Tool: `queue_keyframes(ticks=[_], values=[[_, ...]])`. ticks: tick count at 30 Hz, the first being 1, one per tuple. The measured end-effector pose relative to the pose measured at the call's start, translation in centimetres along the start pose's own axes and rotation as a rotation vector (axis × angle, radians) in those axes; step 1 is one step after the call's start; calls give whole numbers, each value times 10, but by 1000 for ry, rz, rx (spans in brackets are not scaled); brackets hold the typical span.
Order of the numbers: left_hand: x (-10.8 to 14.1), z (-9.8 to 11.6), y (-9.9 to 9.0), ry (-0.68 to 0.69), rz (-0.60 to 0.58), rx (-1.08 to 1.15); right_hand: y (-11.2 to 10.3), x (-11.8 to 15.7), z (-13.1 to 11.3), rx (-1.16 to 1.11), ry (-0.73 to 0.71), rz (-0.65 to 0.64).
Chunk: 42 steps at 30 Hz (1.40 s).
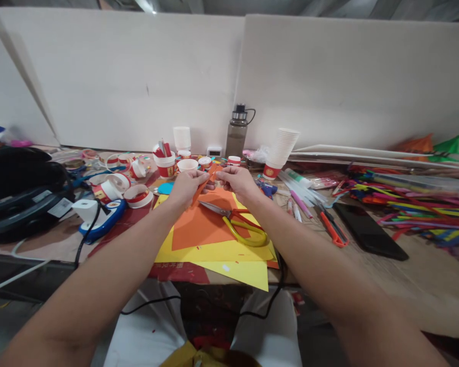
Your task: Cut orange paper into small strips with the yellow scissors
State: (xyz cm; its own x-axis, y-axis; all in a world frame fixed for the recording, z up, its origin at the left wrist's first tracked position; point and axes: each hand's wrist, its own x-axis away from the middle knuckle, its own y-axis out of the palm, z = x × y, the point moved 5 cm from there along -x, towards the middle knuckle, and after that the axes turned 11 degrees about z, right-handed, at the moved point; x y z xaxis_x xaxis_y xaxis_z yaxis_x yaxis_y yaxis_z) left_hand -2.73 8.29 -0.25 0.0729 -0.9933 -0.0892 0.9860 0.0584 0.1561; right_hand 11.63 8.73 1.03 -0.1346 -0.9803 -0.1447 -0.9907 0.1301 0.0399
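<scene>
Between my two hands, raised above the table, is a narrow piece of orange paper [213, 172]. My left hand [190, 186] pinches its left side, and part of the paper hangs below those fingers. On the other side, my right hand [237, 182] pinches the piece near its upper right. Beneath both hands lies a larger orange sheet [193, 224] on top of yellow sheets [214, 253]. Scissors [248, 232] with yellow and red handles rest on the sheets, blades pointing left, partly covered by my right forearm.
Cut paper cups [137, 196] and a blue power strip [109, 221] lie left. A cup of pens [164, 165], a bottle [236, 135] and stacked cups [281, 153] stand behind. Rightward are a utility knife [333, 229], a phone [369, 232] and colourful pipe cleaners [424, 209].
</scene>
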Motion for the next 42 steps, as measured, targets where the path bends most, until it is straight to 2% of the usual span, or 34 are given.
queue_keyframes(ticks=[3,9,22,27,33,42], values=[[0,-1,0,2,-1,-3,0,2,-2,-12,2,-1],[4,1,6,-19,-79,11,-1,3,-2,-27,-15,7],[7,2,10,-51,-105,91,-3,-2,3,9,-90,60],[6,3,11,-25,-122,147,-3,1,0,-66,-92,37],[3,2,10,-15,-161,161,-1,6,-6,-84,-53,-54],[4,4,12,60,-177,145,-2,8,-7,-86,-35,-42]])
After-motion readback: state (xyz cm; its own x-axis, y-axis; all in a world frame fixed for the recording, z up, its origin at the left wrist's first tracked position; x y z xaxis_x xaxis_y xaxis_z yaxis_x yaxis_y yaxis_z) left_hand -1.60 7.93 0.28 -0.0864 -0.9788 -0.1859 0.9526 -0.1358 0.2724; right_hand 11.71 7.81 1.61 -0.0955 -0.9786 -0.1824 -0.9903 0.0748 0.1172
